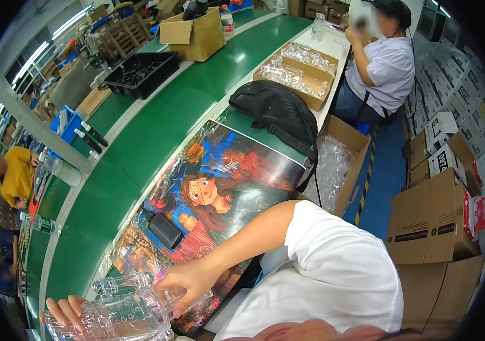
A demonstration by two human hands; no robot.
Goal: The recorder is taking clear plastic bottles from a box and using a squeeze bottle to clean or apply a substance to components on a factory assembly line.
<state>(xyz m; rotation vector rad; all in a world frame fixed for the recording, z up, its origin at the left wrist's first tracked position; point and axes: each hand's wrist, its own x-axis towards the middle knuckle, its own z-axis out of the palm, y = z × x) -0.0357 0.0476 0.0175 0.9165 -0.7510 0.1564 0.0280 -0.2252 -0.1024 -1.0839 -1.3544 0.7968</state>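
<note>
Low in the picture lies a clear, glass-like vessel (126, 315) with a wide round body and a narrower side tube with a rounded end (120, 284). My left hand (66, 311) curls its fingers around the wide end at the lower left. With bent fingers and thumb, my right hand (188, 284) grips the other end, where a clear narrow part (197, 302) shows beneath the palm. Whether it is glass or plastic I cannot tell. Just beyond my right hand, a black rectangular case (166, 230) rests on a colourful printed mat (242, 193).
A black bag (279, 111) lies past the mat. Cardboard trays (316, 99) of clear pieces stand farther along, near a seated person in white (387, 62). A green conveyor belt (140, 145) curves along the left. Open cartons (424, 216) stand at right.
</note>
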